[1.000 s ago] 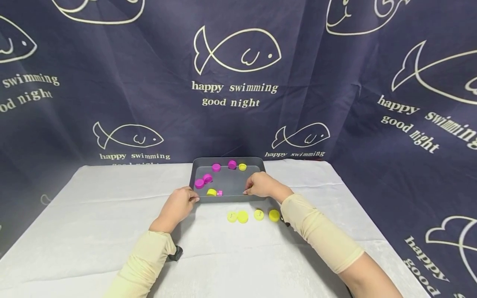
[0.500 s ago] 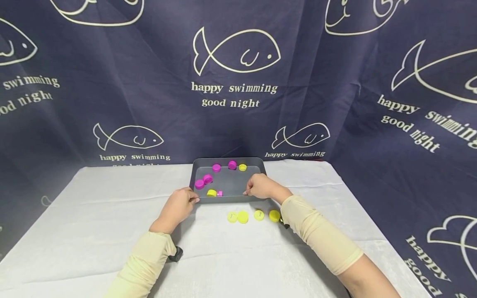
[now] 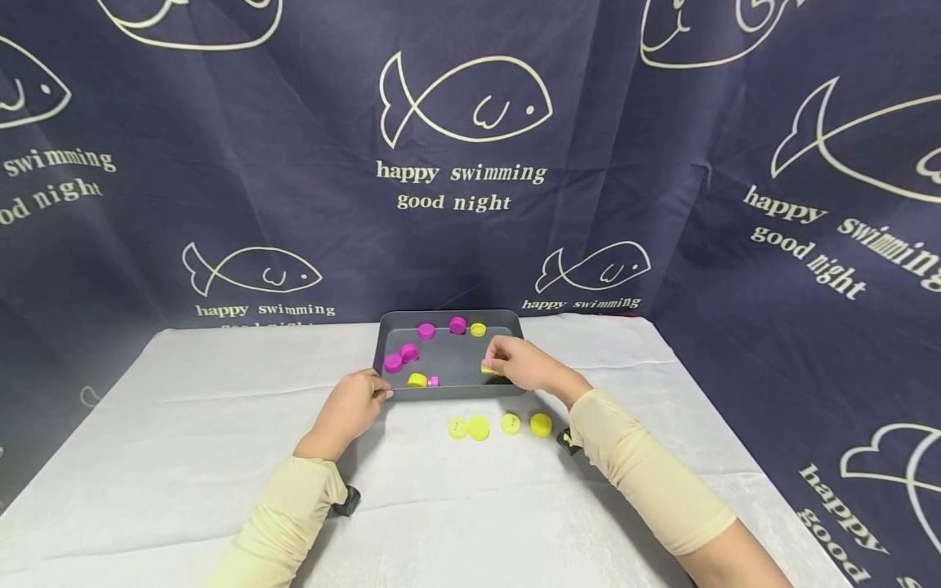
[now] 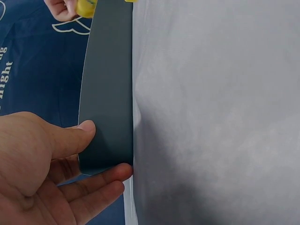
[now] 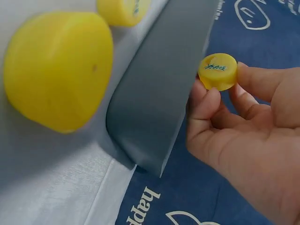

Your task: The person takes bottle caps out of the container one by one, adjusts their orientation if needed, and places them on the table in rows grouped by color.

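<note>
At the near left corner of the dark grey tray (image 3: pixel 456 393), my left hand (image 3: pixel 356 406) holds the wall between thumb and fingers; the left wrist view shows the thumb on the tray wall (image 4: pixel 108 84). My right hand (image 3: pixel 524 364) is over the tray's near right part. It pinches a yellow bottle cap (image 5: pixel 218 72) with blue writing on top, mostly covered by the fingers in the head view. Inside the tray lie several magenta caps (image 3: pixel 426 331), a yellow cap (image 3: pixel 479 330) at the back, and another yellow cap (image 3: pixel 416 380) beside a small pink piece (image 3: pixel 434 381) in front.
Several yellow caps lie in a row on the white tablecloth (image 3: pixel 470 506) before the tray, from a left cap (image 3: pixel 458 427) to a right cap (image 3: pixel 541 425) near my right wrist. A dark blue printed curtain (image 3: pixel 456 245) hangs behind the table.
My right hand has lifted slightly from the tray's near right part, and a yellow cap now shows beneath its fingers. My left hand stays on the tray corner.
</note>
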`<state>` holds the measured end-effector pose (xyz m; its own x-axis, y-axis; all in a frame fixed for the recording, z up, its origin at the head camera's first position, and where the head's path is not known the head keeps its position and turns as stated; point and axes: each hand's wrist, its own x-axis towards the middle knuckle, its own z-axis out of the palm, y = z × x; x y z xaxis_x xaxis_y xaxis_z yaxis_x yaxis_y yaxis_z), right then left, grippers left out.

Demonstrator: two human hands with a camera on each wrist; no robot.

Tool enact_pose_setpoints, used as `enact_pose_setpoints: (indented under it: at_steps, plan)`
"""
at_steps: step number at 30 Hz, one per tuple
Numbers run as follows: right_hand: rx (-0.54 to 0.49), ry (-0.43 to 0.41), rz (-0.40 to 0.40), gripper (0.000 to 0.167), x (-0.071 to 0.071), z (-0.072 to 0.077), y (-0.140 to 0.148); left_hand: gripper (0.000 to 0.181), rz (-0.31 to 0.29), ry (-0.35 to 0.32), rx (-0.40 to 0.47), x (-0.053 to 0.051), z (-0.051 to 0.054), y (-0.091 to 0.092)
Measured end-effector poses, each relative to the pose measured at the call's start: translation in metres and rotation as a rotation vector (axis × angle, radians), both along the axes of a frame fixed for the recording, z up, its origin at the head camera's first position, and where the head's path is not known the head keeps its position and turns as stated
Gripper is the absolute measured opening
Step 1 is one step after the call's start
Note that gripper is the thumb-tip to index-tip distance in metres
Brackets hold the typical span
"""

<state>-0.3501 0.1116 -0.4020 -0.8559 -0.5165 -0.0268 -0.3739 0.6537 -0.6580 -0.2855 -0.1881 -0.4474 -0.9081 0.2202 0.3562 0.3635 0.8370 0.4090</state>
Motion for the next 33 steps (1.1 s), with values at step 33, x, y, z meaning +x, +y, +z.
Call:
enact_pose_setpoints:
  at_steps: [33]
  plan:
    - [0.123, 0.13, -0.072, 0.024, 0.057, -0.02, 0.092, 0.005, -0.011, 0.002, -0.001, -0.001, -0.001, -0.001]
